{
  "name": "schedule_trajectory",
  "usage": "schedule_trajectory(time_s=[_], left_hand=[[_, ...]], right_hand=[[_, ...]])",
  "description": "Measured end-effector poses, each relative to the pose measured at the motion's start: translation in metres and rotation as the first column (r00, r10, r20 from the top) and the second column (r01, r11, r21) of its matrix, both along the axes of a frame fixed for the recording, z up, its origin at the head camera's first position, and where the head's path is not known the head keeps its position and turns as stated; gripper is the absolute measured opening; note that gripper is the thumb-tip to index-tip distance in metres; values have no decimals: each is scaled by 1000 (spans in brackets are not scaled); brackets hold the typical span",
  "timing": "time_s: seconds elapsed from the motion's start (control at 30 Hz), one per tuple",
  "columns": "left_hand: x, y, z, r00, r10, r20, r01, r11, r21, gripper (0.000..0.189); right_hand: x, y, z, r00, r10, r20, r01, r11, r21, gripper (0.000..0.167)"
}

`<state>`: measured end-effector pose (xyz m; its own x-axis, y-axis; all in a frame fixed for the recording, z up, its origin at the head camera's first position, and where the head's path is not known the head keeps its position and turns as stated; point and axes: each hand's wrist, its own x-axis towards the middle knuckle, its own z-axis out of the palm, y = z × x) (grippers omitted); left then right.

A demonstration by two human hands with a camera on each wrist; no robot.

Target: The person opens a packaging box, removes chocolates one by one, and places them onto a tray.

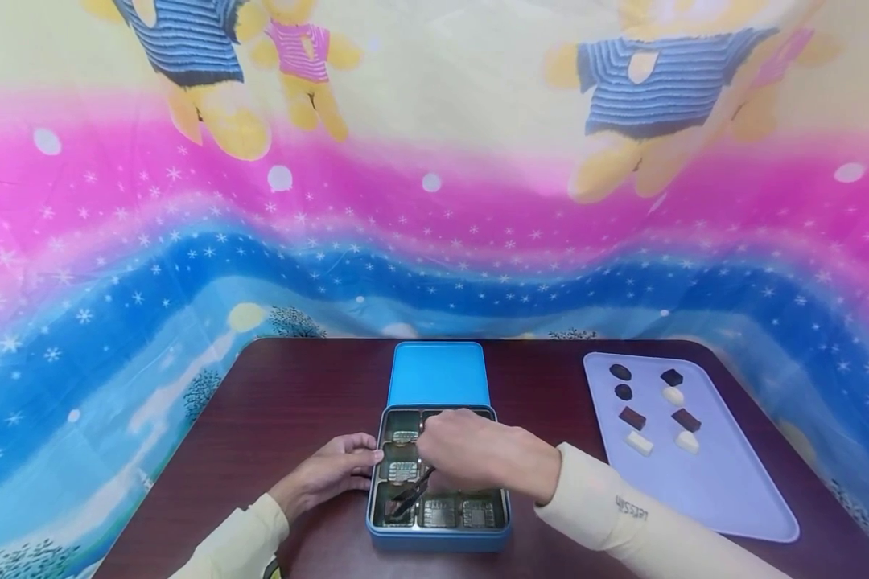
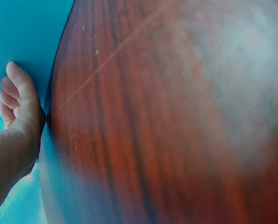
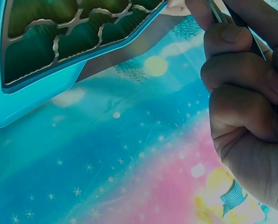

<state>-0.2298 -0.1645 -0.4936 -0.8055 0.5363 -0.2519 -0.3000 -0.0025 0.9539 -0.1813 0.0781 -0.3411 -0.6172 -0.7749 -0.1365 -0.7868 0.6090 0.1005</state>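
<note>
A blue tin (image 1: 442, 540) with a divided gold-brown insert stands at the table's near middle, its lid (image 1: 438, 374) folded back. My right hand (image 1: 471, 454) is over the tin, its fingers curled around dark tweezers (image 1: 414, 492). The tweezers' tips are down in the near-left compartment, at a small brown piece that looks like chocolate (image 1: 393, 508). My left hand (image 1: 336, 466) rests against the tin's left side, fingers loosely extended and thumb near the rim. In the right wrist view the tweezers' tips are out of sight.
At the right, a pale lilac tray (image 1: 731, 498) carries several dark, brown and white chocolates (image 1: 632, 417) in two columns. The dark red-brown table (image 1: 297, 378) is bordered behind by a printed cloth (image 1: 478, 241).
</note>
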Motion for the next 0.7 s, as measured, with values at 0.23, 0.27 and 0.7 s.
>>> schedule_trajectory(time_s=[0.23,0.27,0.7], left_hand=[[0,0,1,1000,-6,-1,6,1000,5,14],[0,0,1,1000,-7,-2,7,1000,5,14],[2,0,3,1000,-3,-5,3,1000,1,13]], right_hand=[[-5,16,8,994,-22,110,30,997,-75,31],[-5,19,9,991,-23,135,35,995,-89,30],[-15,53,25,964,-40,264,101,970,-220,13]])
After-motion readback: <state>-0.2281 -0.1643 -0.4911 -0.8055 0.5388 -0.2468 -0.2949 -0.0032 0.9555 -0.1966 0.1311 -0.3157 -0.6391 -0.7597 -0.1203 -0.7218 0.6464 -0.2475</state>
